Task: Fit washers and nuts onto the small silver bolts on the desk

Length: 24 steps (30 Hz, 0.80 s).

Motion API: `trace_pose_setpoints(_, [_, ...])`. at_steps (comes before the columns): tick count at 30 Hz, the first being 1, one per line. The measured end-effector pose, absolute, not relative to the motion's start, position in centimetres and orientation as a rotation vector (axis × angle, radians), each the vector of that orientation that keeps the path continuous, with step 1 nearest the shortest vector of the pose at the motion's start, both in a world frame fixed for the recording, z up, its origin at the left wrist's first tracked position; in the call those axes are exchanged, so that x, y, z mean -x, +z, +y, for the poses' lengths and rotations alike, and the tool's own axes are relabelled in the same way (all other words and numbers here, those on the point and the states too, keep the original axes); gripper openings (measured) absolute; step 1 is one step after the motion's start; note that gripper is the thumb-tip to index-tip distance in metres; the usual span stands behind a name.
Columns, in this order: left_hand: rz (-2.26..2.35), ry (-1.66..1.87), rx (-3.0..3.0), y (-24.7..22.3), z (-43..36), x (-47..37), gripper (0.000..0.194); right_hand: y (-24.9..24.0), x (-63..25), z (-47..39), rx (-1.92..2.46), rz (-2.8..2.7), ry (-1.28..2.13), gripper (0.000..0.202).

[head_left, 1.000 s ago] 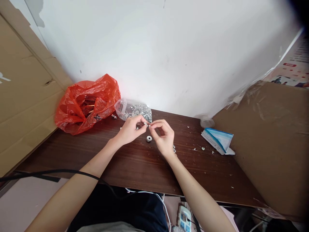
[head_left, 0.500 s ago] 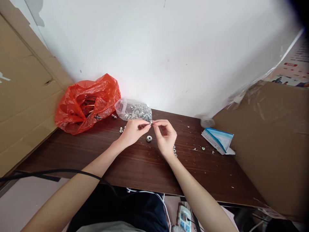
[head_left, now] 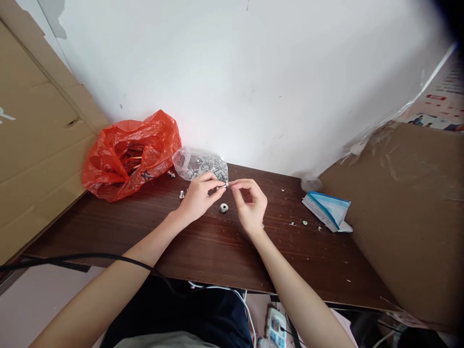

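Observation:
Over the middle of the table, my left hand (head_left: 201, 195) pinches a small silvery metal piece (head_left: 226, 184) between thumb and forefinger. It is too small to name more exactly. From the other side my right hand (head_left: 250, 200) meets it with a closed pinch, its fingertips right at the piece. Below the fingertips a round metal washer-like part (head_left: 224, 208) lies on the tabletop. A small silver screw (head_left: 181, 195) stands left of my left hand. Behind the hands sits a clear plastic bag (head_left: 206, 166) full of small metal hardware.
A red plastic bag (head_left: 132, 154) lies at the back left against a cardboard wall (head_left: 39, 145). On the right are a blue-and-white packet (head_left: 328, 211) and a clear round container (head_left: 311, 182). Small scraps dot the brown table (head_left: 217, 251). A black cable (head_left: 108, 256) crosses above my left forearm.
Both hands stay together at nearly the same spot. My right hand has shifted slightly right, covering most of the small parts beside its wrist, and a little more of the metal piece shows.

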<state>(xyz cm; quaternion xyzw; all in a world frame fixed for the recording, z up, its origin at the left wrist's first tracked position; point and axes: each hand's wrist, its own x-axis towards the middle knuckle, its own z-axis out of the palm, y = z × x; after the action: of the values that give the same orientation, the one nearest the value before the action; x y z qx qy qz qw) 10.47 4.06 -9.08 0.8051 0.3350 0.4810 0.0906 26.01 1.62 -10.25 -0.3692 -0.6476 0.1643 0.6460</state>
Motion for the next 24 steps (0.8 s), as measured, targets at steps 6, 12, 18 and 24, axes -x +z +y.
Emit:
trace_pose_setpoints(6, [1.000, 1.449, -2.455, -9.2, 4.1, -10.4, 0.015, -10.6, -26.0, 2.3, 0.811, -1.376, 0.582, 0.006])
trace_pose_setpoints(12, [0.983, 1.474, -2.410, -9.3, 4.2, -10.4, 0.014, -10.7, -25.9, 2.7, 0.801, -1.415, 0.698, 0.009])
trace_pose_setpoints(18, [1.009, 1.442, -2.419, -9.3, 4.2, -10.3, 0.012, -11.0, -26.1, 2.8, 0.798, -1.456, 0.671, 0.007])
trace_pose_setpoints(24, [1.005, 1.423, -2.424, -9.3, 4.3, -10.3, 0.013, -11.1, -26.2, 2.5, 0.881, -1.550, 0.477, 0.011])
